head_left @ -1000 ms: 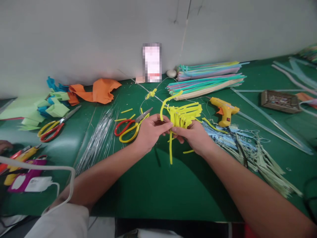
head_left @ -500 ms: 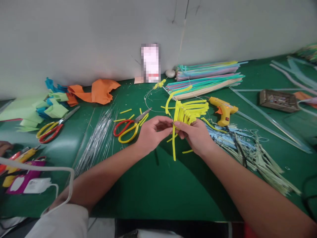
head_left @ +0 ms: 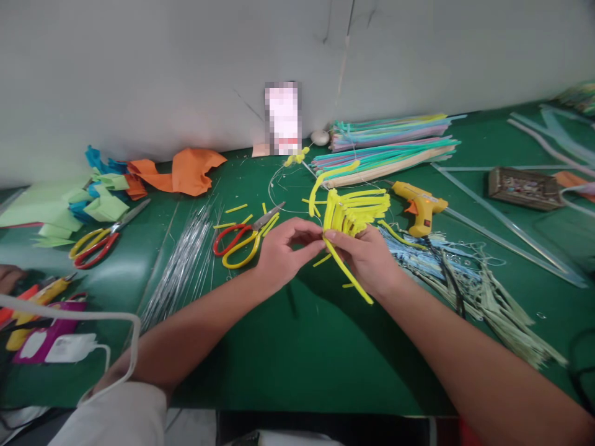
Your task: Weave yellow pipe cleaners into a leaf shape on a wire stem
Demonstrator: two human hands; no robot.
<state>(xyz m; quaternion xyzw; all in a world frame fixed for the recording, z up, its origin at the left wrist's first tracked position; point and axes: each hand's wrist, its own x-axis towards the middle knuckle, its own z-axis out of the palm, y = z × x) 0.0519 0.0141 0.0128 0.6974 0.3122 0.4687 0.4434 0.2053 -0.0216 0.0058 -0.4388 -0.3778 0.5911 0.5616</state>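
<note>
My right hand [head_left: 372, 254] is closed on a yellow pipe-cleaner shape [head_left: 356, 210], its thumb pressed on the lower left edge. The shape is made of several bent rows packed side by side. One loose strand [head_left: 348, 272] slants down to the right from the thumb. The fingertips of my left hand [head_left: 287, 249] are pinched together, touching that edge. A thin wire [head_left: 271, 195] curves from a small yellow twisted piece [head_left: 297, 157] to these fingertips. Red-and-yellow scissors [head_left: 244, 238] lie just left of my left hand, among short yellow offcuts [head_left: 236, 208].
A yellow glue gun [head_left: 421, 207] lies right of my hands, near pipe-cleaner bundles [head_left: 385, 161]. Silver wires [head_left: 181, 266], second scissors [head_left: 105, 241] and orange paper [head_left: 195, 170] are on the left. Another person's hand [head_left: 10, 277] shows at the left edge. A phone [head_left: 283, 118] leans on the wall.
The loose yellow strand hung straight down before; its lower end has swung to the right, across the front of my right hand. Both hands stay in nearly the same place.
</note>
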